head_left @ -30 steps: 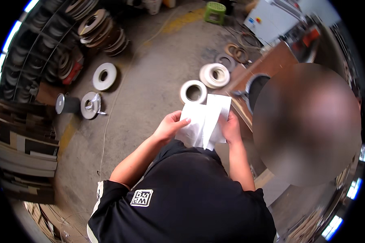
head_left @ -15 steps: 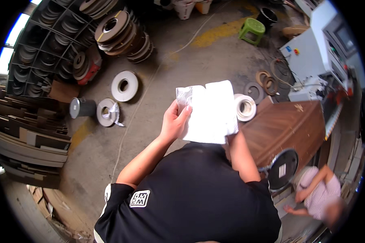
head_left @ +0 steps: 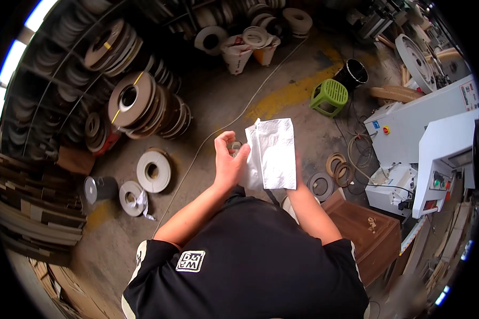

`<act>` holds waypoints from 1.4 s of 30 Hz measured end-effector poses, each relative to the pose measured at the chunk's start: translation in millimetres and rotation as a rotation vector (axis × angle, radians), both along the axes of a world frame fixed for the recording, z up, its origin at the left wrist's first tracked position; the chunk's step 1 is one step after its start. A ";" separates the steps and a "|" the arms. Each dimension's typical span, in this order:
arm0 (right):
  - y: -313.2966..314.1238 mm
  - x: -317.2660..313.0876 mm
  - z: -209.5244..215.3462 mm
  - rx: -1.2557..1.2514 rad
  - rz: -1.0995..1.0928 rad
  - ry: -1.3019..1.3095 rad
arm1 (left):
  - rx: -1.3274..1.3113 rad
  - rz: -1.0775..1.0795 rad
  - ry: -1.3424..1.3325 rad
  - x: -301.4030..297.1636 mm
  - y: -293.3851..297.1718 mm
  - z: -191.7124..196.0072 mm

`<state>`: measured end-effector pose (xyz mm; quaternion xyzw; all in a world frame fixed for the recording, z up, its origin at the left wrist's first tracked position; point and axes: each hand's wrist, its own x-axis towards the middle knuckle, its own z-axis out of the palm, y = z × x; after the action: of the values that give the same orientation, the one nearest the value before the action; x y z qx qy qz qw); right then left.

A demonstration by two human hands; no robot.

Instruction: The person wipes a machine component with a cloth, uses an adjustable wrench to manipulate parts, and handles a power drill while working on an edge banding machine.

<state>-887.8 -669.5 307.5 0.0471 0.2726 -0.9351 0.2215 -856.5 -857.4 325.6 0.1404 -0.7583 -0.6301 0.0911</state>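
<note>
A folded white sheet, soft and creased like a paper towel (head_left: 278, 154), is held up in front of my chest. My right hand (head_left: 297, 173) holds it by the right edge, with most of its fingers hidden behind the sheet. At the left edge is my left hand (head_left: 230, 164), its fingers curled but apart and its thumb close against the sheet. Whether that thumb presses on the sheet is hard to tell. A narrower folded flap (head_left: 253, 159) hangs along the sheet's left side.
Left stand stacked edging rolls (head_left: 129, 98), white rolls (head_left: 154, 170) on the floor and a grey can (head_left: 100, 189). A green stool (head_left: 329, 98) and black bin (head_left: 352, 74) are ahead right. Beside a white machine (head_left: 394, 133) sits a brown box (head_left: 367, 228); a cable (head_left: 239, 118) crosses the floor.
The sheet looks smaller and narrower now, folded over. My left hand's fingers have come off its face to the left edge. The view has shifted, and the person at lower right is mostly out of sight.
</note>
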 end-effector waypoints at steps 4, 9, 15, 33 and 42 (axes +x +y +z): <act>19.9 -109.4 1.8 0.119 -0.166 0.001 | 0.670 -0.416 -0.165 -121.8 8.4 12.8; 61.3 -232.1 26.6 0.232 -0.308 -0.016 | 0.526 -0.638 -0.290 -291.6 65.6 18.5; 121.5 -391.7 9.1 0.342 -0.507 0.026 | 0.462 -0.619 -0.160 -471.8 158.3 39.9; 479.4 -850.7 68.2 1.094 -0.409 0.595 | -0.447 -1.294 -0.074 -985.9 416.4 66.3; 650.0 -1058.0 58.4 0.944 -0.563 0.013 | 0.146 -1.532 -0.337 -1278.7 622.8 49.6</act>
<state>-1945.7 -19.5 365.9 0.2069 0.6409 -0.7345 -0.0840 -2135.2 -234.6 375.2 -0.3220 -0.6043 -0.5357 -0.4941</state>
